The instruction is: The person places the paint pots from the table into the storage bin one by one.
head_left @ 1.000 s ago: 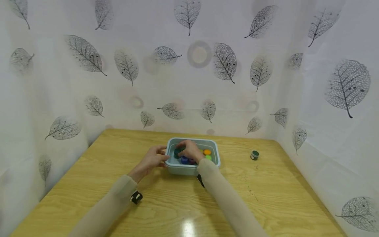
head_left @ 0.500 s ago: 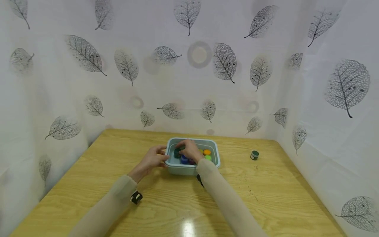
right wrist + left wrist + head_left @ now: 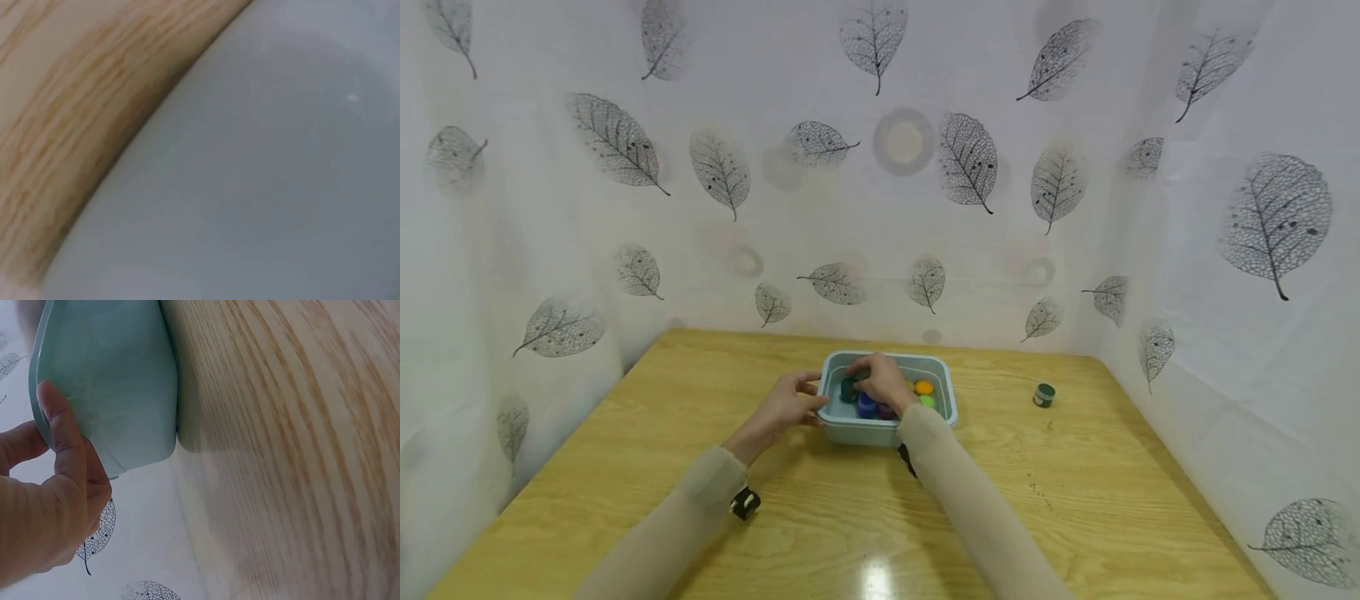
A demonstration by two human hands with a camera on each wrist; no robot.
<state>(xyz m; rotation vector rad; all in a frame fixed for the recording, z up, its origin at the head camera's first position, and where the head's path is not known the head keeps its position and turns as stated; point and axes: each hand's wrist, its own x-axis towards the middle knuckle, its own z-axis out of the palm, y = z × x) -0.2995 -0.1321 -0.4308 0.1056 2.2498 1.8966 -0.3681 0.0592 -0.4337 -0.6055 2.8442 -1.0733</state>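
A pale blue-green plastic box [image 3: 859,433] sits on the table toward the back, holding several small paint jars. At its left end my left hand [image 3: 788,402] pinches the rim; the left wrist view shows thumb and fingers on both sides of the box wall [image 3: 119,381]. My right hand [image 3: 883,381] reaches down inside, its curled thumb and fingers at a dark green jar [image 3: 848,390] in the left part. Beside that hand are a blue jar [image 3: 867,407] and a purple jar [image 3: 886,412]. The right wrist view holds only the box's outer wall [image 3: 250,175] and some tabletop.
To the right of the box, another dark green jar [image 3: 1043,395] stands alone on the wooden table [image 3: 820,533]. An orange-lidded jar [image 3: 924,387] and a light green one [image 3: 927,402] lie at the box's right end. A leaf-patterned curtain [image 3: 880,208] encloses the back and sides.
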